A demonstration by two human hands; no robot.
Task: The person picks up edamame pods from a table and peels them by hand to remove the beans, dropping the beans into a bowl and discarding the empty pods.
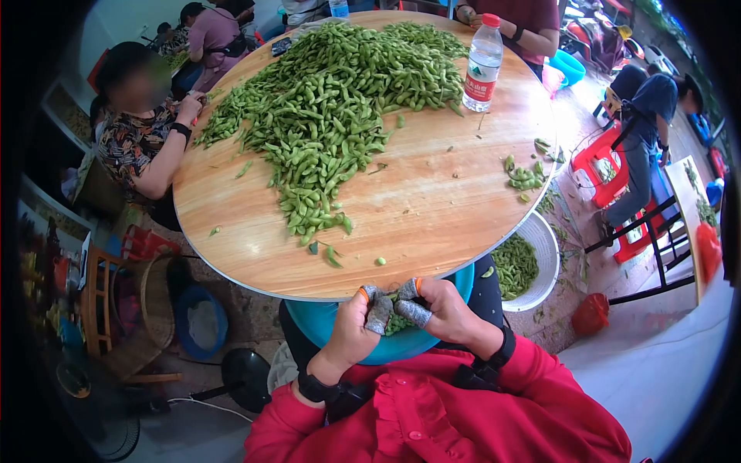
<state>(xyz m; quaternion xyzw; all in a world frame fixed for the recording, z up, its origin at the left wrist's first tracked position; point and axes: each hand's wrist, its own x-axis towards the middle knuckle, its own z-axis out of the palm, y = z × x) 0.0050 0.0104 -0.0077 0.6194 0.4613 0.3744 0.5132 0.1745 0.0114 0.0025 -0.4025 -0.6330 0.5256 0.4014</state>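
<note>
My left hand [361,319] and my right hand [438,309] meet just below the table's near edge, over a teal basin [305,322] on my lap. Grey coverings wrap the thumbs and fingers, with orange bits at the tips. Both hands are closed, fingers pinched close together; a small dark green thing, probably a pod, shows between them. Shelled green beans [397,323] lie in the basin under the fingers. On the round wooden table [432,208] spreads a large heap of green pods [332,108], its narrow end pointing towards me.
A water bottle [482,65] with a red cap stands at the table's right back. Loose pods [525,177] lie near the right edge. A white basket [549,266] of pods is on the floor at right. Other people sit around the table; a blue basin [201,322] is at left.
</note>
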